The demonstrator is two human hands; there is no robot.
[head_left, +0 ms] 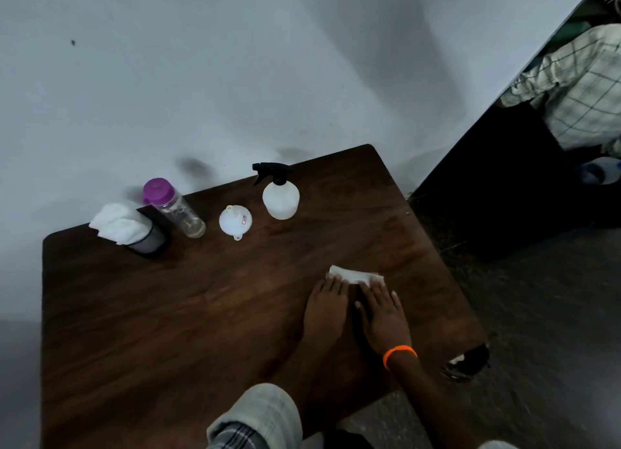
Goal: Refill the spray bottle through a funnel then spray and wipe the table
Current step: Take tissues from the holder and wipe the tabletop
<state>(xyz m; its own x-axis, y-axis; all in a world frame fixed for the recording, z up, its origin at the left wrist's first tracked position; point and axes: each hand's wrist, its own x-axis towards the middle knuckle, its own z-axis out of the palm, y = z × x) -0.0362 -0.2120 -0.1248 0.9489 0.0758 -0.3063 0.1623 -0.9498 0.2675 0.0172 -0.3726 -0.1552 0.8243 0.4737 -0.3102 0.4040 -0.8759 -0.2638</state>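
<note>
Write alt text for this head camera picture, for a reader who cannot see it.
Two bare hands, the left hand and the right hand, press flat on a folded white tissue on a dark wooden table. Along the far edge stand a tissue holder, a purple-capped clear bottle, an upturned white funnel and a white spray bottle.

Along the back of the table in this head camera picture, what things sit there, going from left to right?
Holder of white napkins → clear bottle with a purple cap → white funnel lying upside down → white spray bottle with a black trigger top. Nearer the camera, both hands press a folded white tissue flat on the table.
</note>
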